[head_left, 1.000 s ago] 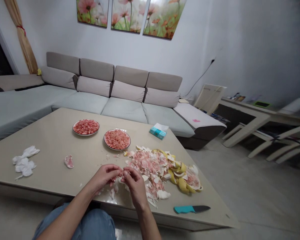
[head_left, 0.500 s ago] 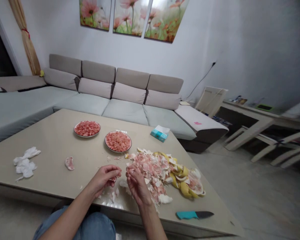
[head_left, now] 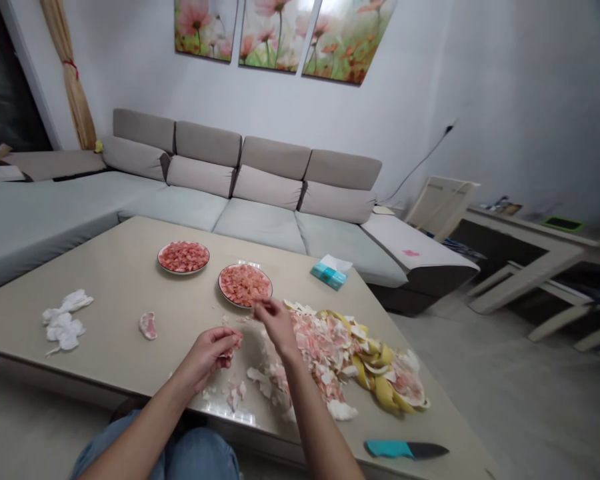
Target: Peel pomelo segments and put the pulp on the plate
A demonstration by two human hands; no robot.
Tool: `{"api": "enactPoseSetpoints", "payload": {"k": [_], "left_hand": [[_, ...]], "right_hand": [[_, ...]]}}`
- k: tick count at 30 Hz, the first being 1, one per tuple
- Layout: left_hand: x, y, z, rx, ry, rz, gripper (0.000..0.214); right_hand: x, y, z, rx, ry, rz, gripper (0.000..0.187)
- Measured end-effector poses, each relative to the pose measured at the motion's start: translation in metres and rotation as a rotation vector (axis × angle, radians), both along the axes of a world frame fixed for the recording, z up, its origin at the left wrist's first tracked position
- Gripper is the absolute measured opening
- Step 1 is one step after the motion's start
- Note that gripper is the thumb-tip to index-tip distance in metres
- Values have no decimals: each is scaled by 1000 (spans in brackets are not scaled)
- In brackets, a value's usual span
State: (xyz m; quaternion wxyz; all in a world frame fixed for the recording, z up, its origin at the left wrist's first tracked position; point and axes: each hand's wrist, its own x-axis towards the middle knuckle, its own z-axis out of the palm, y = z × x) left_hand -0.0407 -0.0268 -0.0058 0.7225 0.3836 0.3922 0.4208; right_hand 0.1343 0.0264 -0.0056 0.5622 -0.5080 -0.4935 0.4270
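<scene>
Fingers of the left hand (head_left: 209, 355) pinch a pink fruit piece (head_left: 226, 356) by the near edge of the worktop (head_left: 115, 280); the right hand's (head_left: 277, 325), bunched narrow by the closer of 2 heaped plates (head_left: 229, 302), hold what I can't tell. Peelings (head_left: 325, 341) sprawl rightward; a knife (head_left: 409, 449) lies by the near right corner.

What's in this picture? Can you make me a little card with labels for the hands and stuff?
Left hand: holds a pinkish piece
Right hand: by the nearer plate; grip too blurred to read
Other plate: piled with pink pieces, like the nearer one
Peel heap: yellow, white, pink
Knife: turquoise handle, dark blade
Tissue pack: beyond the heap
</scene>
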Motion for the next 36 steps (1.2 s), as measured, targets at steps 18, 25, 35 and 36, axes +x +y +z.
{"api": "enactPoseSetpoints", "payload": {"k": [18,25,35,36], "left_hand": [[-1,7,-2,58,4,-10,32],[-1,7,-1,185,70,-12,30],[1,5,-3,369,297,-11,30],[2,5,-4,376,307,-12,30]], "right_hand": [[15,60,16,77,-303,43,22],[-8,-53,-3,-69,-62,231,46],[-19,-85,-16,-112,31,113,30],[-20,-85,-17,-109,25,100,29]]}}
